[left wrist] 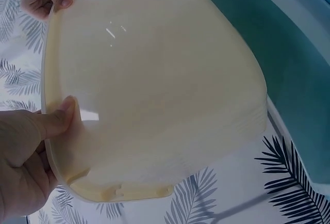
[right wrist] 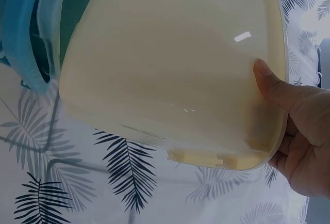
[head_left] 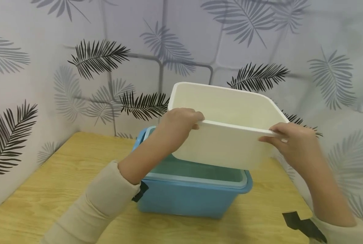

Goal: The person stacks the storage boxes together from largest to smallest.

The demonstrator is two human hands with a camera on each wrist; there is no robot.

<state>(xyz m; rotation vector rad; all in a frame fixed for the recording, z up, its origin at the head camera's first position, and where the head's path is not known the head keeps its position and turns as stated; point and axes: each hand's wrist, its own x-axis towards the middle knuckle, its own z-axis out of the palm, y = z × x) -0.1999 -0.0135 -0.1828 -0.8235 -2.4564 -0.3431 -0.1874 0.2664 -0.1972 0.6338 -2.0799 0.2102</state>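
A cream plastic storage bin (head_left: pixel 227 144) is held tilted in the air above a blue bin (head_left: pixel 187 200). My left hand (head_left: pixel 181 127) grips its near rim toward the left end, thumb on the outer wall in the left wrist view. At the rim's right end my right hand (head_left: pixel 297 142) pinches it, and the right wrist view shows that thumb (right wrist: pixel 270 84) pressed on the outer wall. Inside the blue bin sits a teal bin (head_left: pixel 199 171) with a pale rim, partly hidden behind the cream bin and my left arm.
The blue bin stands on a yellow wood-grain table (head_left: pixel 77 173). Behind and at both sides is a pale wall covering (head_left: pixel 193 34) with feather and leaf prints. Dark strap pieces (head_left: pixel 303 225) hang at the cream sleeves.
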